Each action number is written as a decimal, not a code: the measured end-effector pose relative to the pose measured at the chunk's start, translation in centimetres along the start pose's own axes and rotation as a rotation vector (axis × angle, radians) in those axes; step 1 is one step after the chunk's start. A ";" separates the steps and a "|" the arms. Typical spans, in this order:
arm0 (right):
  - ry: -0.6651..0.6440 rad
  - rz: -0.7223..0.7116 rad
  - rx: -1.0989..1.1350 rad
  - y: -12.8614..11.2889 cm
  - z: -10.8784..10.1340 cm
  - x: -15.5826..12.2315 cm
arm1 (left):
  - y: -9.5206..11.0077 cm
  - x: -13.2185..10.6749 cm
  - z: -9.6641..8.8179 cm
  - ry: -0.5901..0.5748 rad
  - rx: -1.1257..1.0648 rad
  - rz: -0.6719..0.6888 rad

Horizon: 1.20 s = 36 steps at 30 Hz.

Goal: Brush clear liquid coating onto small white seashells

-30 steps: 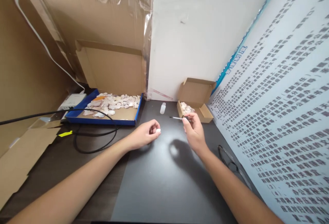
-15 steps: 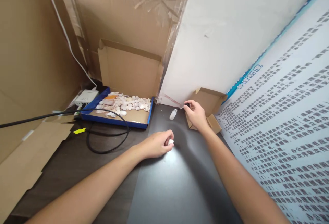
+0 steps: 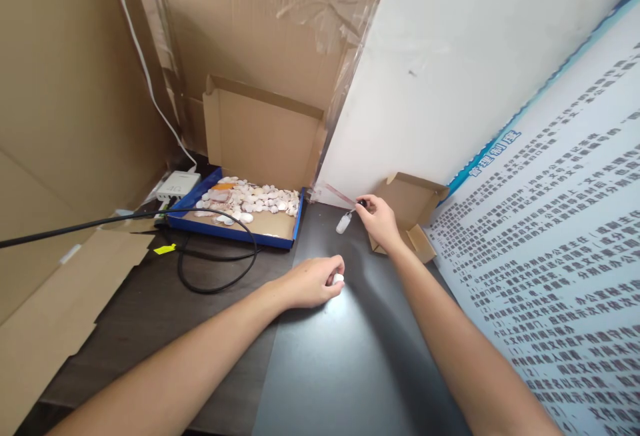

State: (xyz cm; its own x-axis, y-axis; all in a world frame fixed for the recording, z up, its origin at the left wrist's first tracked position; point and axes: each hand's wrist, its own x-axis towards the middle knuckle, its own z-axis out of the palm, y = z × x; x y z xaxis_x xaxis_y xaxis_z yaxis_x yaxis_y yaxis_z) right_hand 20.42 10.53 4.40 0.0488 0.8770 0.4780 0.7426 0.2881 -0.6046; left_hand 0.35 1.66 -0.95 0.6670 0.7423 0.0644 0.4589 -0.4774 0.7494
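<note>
So the right hand [image 3: 381,219] has gone from hovering mid-tabletop a second ago to reaching out to the small clear plastic bottle [image 3: 343,224], which sits just in front of the white wall panel [image 3: 450,89]. It's pinching a thin brush-like stick with a black cap [image 3: 356,207], tip right at the bottle's mouth. Looks to me like a dip into the bottle, though I can't tell if the tip is actually inside.

The left hand [image 3: 313,283] rests on the dark tabletop [image 3: 350,369] near the bottle, fingers curled round a small white shell-like piece [image 3: 339,279], same as a second ago.

Compared with half a second ago, barely anything differs: the stick just sits closer to the bottle. The blue-edged cardboard tray of pale shells [image 3: 245,204] left of the bottle and the small open brown box [image 3: 413,206] to its right are unchanged.
</note>
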 end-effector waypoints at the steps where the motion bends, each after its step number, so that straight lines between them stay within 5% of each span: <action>1: -0.005 -0.003 -0.003 0.0 0.0 0.0 | 0.0 0.0 0.0 -0.002 0.003 0.000; 36: -0.040 0.063 -0.097 0.4 0.8 0.7 | 0.0 -0.1 0.0 -0.012 0.058 0.001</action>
State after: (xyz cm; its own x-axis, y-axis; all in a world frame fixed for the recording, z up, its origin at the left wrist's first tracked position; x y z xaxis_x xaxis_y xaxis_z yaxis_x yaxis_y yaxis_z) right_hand 20.22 11.54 3.97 0.0717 0.9074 0.4141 0.8000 0.1956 -0.5672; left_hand 0.28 1.61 -0.97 0.6743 0.7363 0.0565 0.4918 -0.5048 0.7095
